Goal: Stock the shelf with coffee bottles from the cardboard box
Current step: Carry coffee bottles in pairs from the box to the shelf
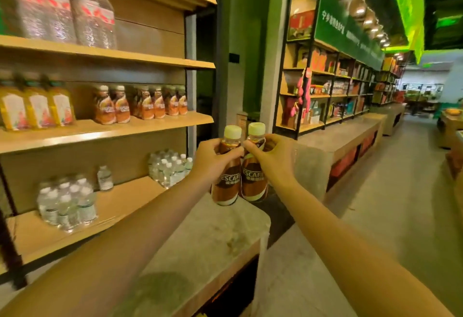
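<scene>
- Left hand [213,157] and right hand [271,156] each curl around a Nescafé coffee bottle [226,171], [254,174], held upright in mid-air.
- Middle shelf [140,126] already carries a row of coffee bottles [140,103]; spare room in front.
- Cardboard box not in view; remaining stock unknown.

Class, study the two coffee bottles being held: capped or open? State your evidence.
Both capped. The left bottle and right bottle each carry a cream cap on the neck, above the gripping left hand and right hand.
</scene>
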`<action>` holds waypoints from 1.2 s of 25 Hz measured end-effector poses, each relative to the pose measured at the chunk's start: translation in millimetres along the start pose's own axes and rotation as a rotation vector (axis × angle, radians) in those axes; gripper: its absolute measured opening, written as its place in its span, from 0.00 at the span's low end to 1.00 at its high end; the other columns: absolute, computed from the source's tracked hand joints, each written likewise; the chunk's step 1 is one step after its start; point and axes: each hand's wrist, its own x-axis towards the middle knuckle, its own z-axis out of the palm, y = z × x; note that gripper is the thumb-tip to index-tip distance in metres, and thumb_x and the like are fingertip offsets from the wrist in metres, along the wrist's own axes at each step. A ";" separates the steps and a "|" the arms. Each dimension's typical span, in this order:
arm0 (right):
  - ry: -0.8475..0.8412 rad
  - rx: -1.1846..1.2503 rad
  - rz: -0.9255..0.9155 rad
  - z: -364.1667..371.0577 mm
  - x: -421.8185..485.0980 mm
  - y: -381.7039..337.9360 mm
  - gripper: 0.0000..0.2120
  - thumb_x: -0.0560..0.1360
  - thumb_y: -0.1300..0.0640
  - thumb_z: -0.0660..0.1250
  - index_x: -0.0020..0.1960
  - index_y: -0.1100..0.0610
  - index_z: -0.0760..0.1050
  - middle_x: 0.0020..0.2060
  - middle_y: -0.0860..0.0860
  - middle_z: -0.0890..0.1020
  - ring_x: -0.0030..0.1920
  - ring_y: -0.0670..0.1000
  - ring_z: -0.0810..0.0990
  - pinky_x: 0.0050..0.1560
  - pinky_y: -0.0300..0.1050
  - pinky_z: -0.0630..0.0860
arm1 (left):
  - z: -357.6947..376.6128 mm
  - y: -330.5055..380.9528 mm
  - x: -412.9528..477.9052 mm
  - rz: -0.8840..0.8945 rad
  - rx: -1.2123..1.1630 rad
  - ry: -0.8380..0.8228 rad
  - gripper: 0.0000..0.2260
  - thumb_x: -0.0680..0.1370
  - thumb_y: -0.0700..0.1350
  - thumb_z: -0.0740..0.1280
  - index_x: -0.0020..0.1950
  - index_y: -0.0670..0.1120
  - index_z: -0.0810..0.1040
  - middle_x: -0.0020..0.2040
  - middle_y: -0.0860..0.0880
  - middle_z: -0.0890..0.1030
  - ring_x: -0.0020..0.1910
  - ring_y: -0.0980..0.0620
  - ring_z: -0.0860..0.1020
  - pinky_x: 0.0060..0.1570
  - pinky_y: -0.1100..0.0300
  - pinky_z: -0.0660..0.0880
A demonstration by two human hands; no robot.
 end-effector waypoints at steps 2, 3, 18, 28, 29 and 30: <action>-0.088 0.022 -0.022 33.3 49.5 12.7 0.17 0.70 0.48 0.72 0.55 0.55 0.78 0.51 0.51 0.83 0.47 0.46 0.79 0.52 0.43 0.78 | -6.4 -10.0 49.4 -0.021 0.017 0.092 0.13 0.73 0.46 0.70 0.57 0.45 0.79 0.53 0.48 0.81 0.52 0.52 0.77 0.51 0.59 0.74; -0.134 0.042 -0.026 48.1 71.5 18.3 0.17 0.70 0.49 0.72 0.56 0.55 0.77 0.51 0.51 0.83 0.47 0.45 0.78 0.51 0.41 0.77 | -9.4 -13.2 70.6 -0.026 0.024 0.127 0.13 0.74 0.45 0.70 0.57 0.45 0.79 0.52 0.48 0.81 0.50 0.53 0.77 0.46 0.63 0.73; -0.385 0.211 -0.103 238.8 307.3 107.8 0.16 0.71 0.52 0.72 0.55 0.58 0.79 0.51 0.53 0.83 0.48 0.46 0.79 0.44 0.34 0.73 | -40.9 -118.4 328.7 -0.069 0.101 0.327 0.14 0.74 0.44 0.70 0.58 0.45 0.78 0.55 0.45 0.81 0.55 0.49 0.78 0.54 0.55 0.75; -0.406 0.283 -0.065 360.0 468.6 137.4 0.19 0.70 0.50 0.72 0.57 0.59 0.78 0.50 0.54 0.84 0.50 0.51 0.82 0.54 0.50 0.79 | -70.8 -160.2 507.4 -0.089 0.115 0.378 0.16 0.75 0.44 0.68 0.61 0.43 0.75 0.52 0.49 0.81 0.47 0.55 0.78 0.42 0.65 0.73; -0.422 0.301 -0.065 371.1 479.4 139.8 0.18 0.70 0.50 0.72 0.56 0.59 0.77 0.50 0.53 0.83 0.50 0.50 0.82 0.53 0.49 0.79 | -73.3 -163.9 521.3 -0.089 0.123 0.390 0.15 0.76 0.44 0.67 0.62 0.43 0.75 0.51 0.50 0.80 0.45 0.57 0.77 0.40 0.66 0.72; -0.438 0.316 -0.065 383.0 490.0 143.4 0.17 0.71 0.51 0.72 0.56 0.59 0.77 0.50 0.53 0.83 0.50 0.50 0.82 0.53 0.48 0.79 | -75.2 -168.4 534.8 -0.091 0.131 0.411 0.15 0.76 0.44 0.67 0.62 0.43 0.75 0.50 0.51 0.79 0.45 0.57 0.77 0.39 0.67 0.72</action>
